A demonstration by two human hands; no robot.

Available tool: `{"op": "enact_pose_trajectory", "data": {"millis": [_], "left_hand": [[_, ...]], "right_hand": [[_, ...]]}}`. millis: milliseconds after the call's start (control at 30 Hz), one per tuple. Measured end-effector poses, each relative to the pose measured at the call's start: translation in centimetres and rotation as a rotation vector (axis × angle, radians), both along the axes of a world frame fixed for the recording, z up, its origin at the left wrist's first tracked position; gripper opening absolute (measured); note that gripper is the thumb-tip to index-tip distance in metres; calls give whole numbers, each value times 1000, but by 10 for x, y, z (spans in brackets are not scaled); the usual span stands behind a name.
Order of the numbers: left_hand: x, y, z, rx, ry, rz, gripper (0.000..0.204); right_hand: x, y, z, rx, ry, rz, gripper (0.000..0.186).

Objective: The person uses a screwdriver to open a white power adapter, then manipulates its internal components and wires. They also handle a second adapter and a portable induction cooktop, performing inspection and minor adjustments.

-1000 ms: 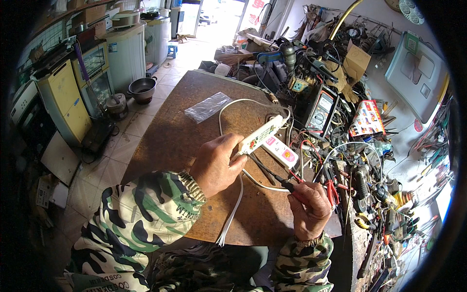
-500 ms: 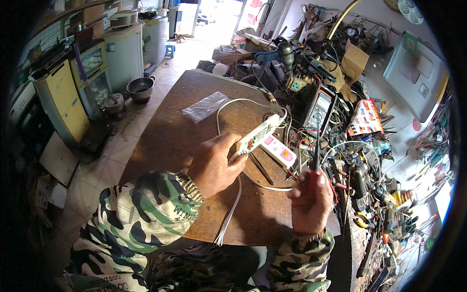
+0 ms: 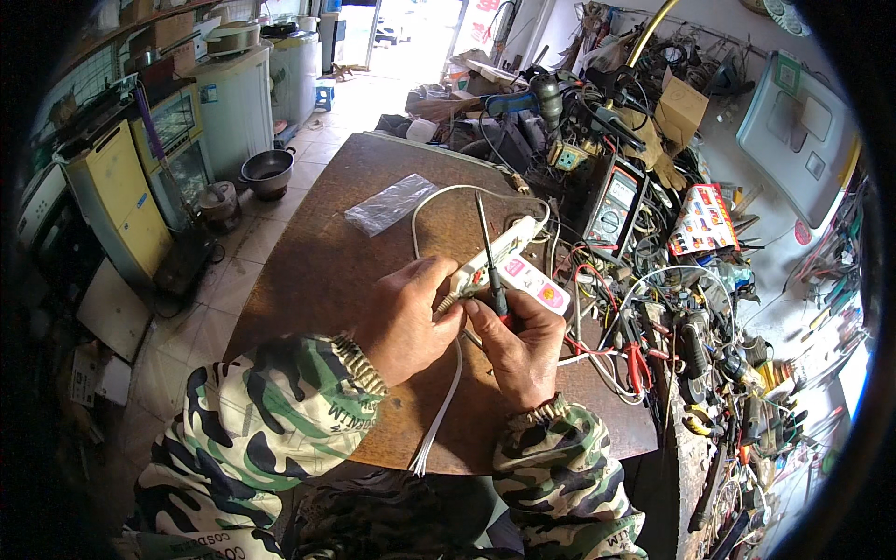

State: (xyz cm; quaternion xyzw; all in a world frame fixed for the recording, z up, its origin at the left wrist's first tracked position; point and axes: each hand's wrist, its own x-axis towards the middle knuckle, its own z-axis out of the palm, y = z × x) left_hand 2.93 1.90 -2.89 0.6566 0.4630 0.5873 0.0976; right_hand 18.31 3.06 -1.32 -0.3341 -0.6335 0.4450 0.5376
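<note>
My left hand [image 3: 411, 313] is closed on the near end of a white power strip [image 3: 513, 243], whose open side shows parts inside. In my right hand [image 3: 523, 350] is a screwdriver [image 3: 484, 238] with a red and black handle, its long dark shaft pointing up and away across the strip. The right thumb and fingertips are close to the strip's near end, beside the left thumb; whether they touch it I cannot tell. Below the left hand a white cord [image 3: 454, 387] hangs toward the table's near edge, its end split into strands. A white piece with pink labels [image 3: 534, 282] lies just behind my right hand.
On the brown wooden table [image 3: 317, 243] lies a clear plastic bag [image 3: 387, 205]. A multimeter [image 3: 611, 210] with red and black leads stands at the right, amid piled tools and wires. A dark pot [image 3: 269, 173] sits on the tiled floor at the left.
My right hand has moved left with the screwdriver, from the table's right side to beside my left hand. The left hand and the power strip have barely moved.
</note>
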Motion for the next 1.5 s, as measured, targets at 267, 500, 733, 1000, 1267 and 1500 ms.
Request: {"op": "enact_pose_trajectory", "data": {"millis": [267,500,733,1000,1267,1500], "left_hand": [[0,-7,4,-22,40,17,29],[1,-10,10,-24,94,19,28],[1,-8,8,9,80,-14,26],[-1,-8,8,2,80,-7,24],[-10,9,-6,-73,-93,-114,19],[-22,17,-11,-13,-44,-7,19]], "right_hand": [[-3,2,-2,-93,27,11,14],[-1,3,-8,79,-88,-85,11],[-1,2,-6,67,-33,-79,10],[0,5,-8,-59,-3,-4,13],[18,-6,1,-54,-105,-52,19],[48,-14,-5,652,-299,-325,29]]}}
